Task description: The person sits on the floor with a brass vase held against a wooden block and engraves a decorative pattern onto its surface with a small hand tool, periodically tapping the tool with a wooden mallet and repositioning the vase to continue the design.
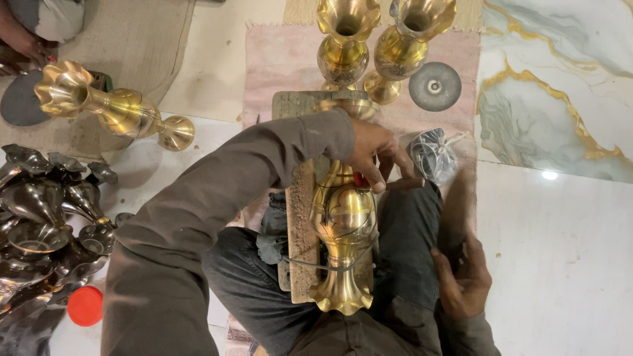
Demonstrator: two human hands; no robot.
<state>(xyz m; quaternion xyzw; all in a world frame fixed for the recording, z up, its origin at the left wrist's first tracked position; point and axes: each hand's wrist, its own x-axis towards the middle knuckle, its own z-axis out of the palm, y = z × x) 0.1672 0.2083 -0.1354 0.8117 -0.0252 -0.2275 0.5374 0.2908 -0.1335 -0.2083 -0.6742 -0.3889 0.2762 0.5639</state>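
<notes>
Now I'm pinning the brass vase (344, 227) flat on the wooden board (302, 217) across my lap, left hand (377, 155) pinching a red-handled tool (360, 178) at its twelve o'clock neck, right hand (465, 280) resting loosely curled, holding nothing, at four o'clock.

Shiny golden brass vase (344, 224) with engraved swirls; red-tipped tool (369, 179); orange-red lid (86, 306) near left; white gold-veined marble (554, 79) far right

A pale floor (567, 264) of glossy stone reflects a small spot of light (549, 175). A marble slab (560, 86) veined grey and gold lies beside a worn pink rug (283, 59); a beige mat (132, 39) covers the far corner.
</notes>
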